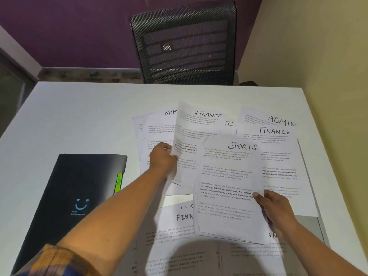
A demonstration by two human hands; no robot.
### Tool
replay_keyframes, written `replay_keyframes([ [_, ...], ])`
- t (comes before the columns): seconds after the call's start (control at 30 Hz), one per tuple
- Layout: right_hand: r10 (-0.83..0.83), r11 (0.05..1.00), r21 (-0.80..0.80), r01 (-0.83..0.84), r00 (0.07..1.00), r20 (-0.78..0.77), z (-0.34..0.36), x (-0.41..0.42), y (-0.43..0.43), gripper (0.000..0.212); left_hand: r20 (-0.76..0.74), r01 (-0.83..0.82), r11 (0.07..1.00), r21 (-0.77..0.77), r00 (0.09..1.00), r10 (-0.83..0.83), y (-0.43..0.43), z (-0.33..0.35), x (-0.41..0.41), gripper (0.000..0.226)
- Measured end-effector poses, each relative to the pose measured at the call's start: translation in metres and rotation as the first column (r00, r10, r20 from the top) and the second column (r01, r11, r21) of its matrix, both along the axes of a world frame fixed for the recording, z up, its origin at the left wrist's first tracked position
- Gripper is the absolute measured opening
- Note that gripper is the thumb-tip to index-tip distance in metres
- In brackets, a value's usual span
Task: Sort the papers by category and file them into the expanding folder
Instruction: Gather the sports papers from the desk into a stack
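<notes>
Head view: left hand (162, 157) pinches a white printed "FINANCE" sheet (196, 134); right hand (275, 206) grips a flat "SPORTS" sheet (229, 186) by its edge.

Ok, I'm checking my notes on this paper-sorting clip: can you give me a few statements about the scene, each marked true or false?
1. The left hand grips a FINANCE sheet. True.
2. The right hand holds a sheet headed ADMIN. False: it holds the SPORTS sheet.
3. The black folder lies left of the FINANCE sheet. True.
4. The black folder rests on the chair. False: it lies on the white table.
</notes>
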State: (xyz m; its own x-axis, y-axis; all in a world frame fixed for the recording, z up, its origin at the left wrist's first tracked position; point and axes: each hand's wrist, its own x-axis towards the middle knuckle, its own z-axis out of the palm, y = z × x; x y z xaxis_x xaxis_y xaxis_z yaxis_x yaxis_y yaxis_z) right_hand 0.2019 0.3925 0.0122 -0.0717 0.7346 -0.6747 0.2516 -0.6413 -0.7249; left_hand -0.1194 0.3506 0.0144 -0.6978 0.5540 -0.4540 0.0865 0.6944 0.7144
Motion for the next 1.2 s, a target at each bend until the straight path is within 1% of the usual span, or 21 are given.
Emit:
replay_keyframes([
  [0.07, 0.002, 1.0, -0.001, -0.002, 1.0, -0.012, 0.003, -0.003, 0.0, 0.016, 0.009, -0.017, 0.999, 0.029, 1.0, 0.017, 0.001, 0.001, -0.003, 0.032],
  [0.17, -0.005, 1.0, 0.009, 0.005, 1.0, -0.011, -0.001, -0.002, 0.001, 0.008, 0.039, -0.065, 0.995, 0.079, 0.997, 0.062, 0.001, 0.002, -0.005, 0.028],
  [0.2, 0.009, 1.0, 0.015, -0.009, 1.0, 0.015, -0.007, 0.001, 0.003, 0.01, 0.05, -0.079, 0.991, 0.113, 0.996, 0.073, 0.0, 0.003, -0.005, 0.031],
  [0.27, 0.047, 0.998, 0.035, -0.049, 0.996, 0.07, -0.017, 0.007, 0.005, 0.014, 0.02, -0.09, 0.987, 0.133, 0.996, 0.088, -0.004, 0.004, -0.008, 0.052],
  [0.33, 0.054, 0.998, 0.032, -0.057, 0.995, 0.079, -0.024, 0.011, 0.006, 0.012, -0.048, -0.05, 0.994, 0.1, 0.997, 0.055, -0.01, 0.006, -0.017, 0.056],
  [0.4, 0.042, 0.999, 0.03, -0.044, 0.997, 0.065, -0.028, 0.011, 0.007, 0.012, -0.119, 0.069, 0.997, -0.019, 0.99, -0.071, -0.016, 0.008, -0.028, 0.051],
  [0.43, 0.037, 0.999, 0.035, -0.039, 0.998, 0.06, -0.029, 0.01, 0.007, 0.011, -0.112, 0.123, 0.989, -0.083, 0.985, -0.132, -0.019, 0.007, -0.035, 0.047],
  [0.5, 0.033, 0.999, 0.034, -0.035, 0.998, 0.059, -0.031, 0.01, 0.007, 0.01, -0.041, 0.159, 0.977, -0.139, 0.985, -0.166, -0.026, 0.008, -0.047, 0.041],
  [0.53, 0.025, 0.999, 0.037, -0.027, 0.998, 0.063, -0.032, 0.01, 0.007, 0.01, -0.011, 0.153, 0.978, -0.138, 0.988, -0.156, -0.03, 0.008, -0.052, 0.041],
  [0.6, 0.02, 0.999, 0.038, -0.022, 0.997, 0.068, -0.034, 0.011, 0.007, 0.009, -0.019, 0.112, 0.985, -0.13, 0.993, -0.115, -0.035, 0.01, -0.059, 0.036],
  [0.73, 0.02, 0.998, 0.052, -0.024, 0.996, 0.082, -0.037, 0.012, 0.007, 0.011, -0.202, 0.045, 0.996, -0.076, 0.978, -0.059, -0.042, 0.02, -0.07, 0.022],
  [0.83, 0.02, 0.999, 0.046, -0.024, 0.996, 0.082, -0.035, 0.011, 0.007, 0.011, -0.286, 0.034, 0.999, 0.012, 0.958, -0.029, -0.047, 0.024, -0.078, 0.024],
  [0.87, 0.018, 0.999, 0.047, -0.022, 0.997, 0.078, -0.034, 0.011, 0.007, 0.01, -0.276, 0.041, 0.998, 0.037, 0.961, -0.029, -0.048, 0.025, -0.08, 0.023],
  [0.9, 0.017, 0.999, 0.048, -0.021, 0.996, 0.083, -0.033, 0.01, 0.007, 0.01, -0.236, 0.057, 0.997, 0.047, 0.971, -0.045, -0.048, 0.024, -0.082, 0.022],
  [0.97, 0.024, 0.998, 0.05, -0.029, 0.995, 0.097, -0.03, 0.01, 0.006, 0.009, -0.105, 0.145, 0.989, -0.017, 0.984, -0.146, -0.049, 0.02, -0.08, 0.021],
  [1.0, 0.021, 0.998, 0.052, -0.026, 0.995, 0.097, -0.03, 0.01, 0.006, 0.009, -0.095, 0.201, 0.977, -0.075, 0.974, -0.207, -0.05, 0.018, -0.078, 0.022],
  [1.03, 0.019, 0.998, 0.051, -0.023, 0.995, 0.093, -0.029, 0.01, 0.006, 0.008, -0.13, 0.221, 0.97, -0.105, 0.964, -0.234, -0.051, 0.015, -0.076, 0.025],
  [1.07, 0.018, 0.999, 0.048, -0.022, 0.996, 0.089, -0.031, 0.01, 0.006, 0.008, -0.19, 0.195, 0.975, -0.104, 0.959, -0.212, -0.053, 0.012, -0.075, 0.028],
  [1.1, 0.015, 0.999, 0.046, -0.019, 0.996, 0.088, -0.031, 0.01, 0.006, 0.008, -0.245, 0.139, 0.987, -0.077, 0.957, -0.154, -0.054, 0.012, -0.074, 0.031],
  [1.2, 0.013, 0.998, 0.054, -0.018, 0.996, 0.087, -0.032, 0.011, 0.006, 0.009, -0.351, -0.058, 0.998, 0.018, 0.934, 0.061, -0.057, 0.02, -0.073, 0.031],
])
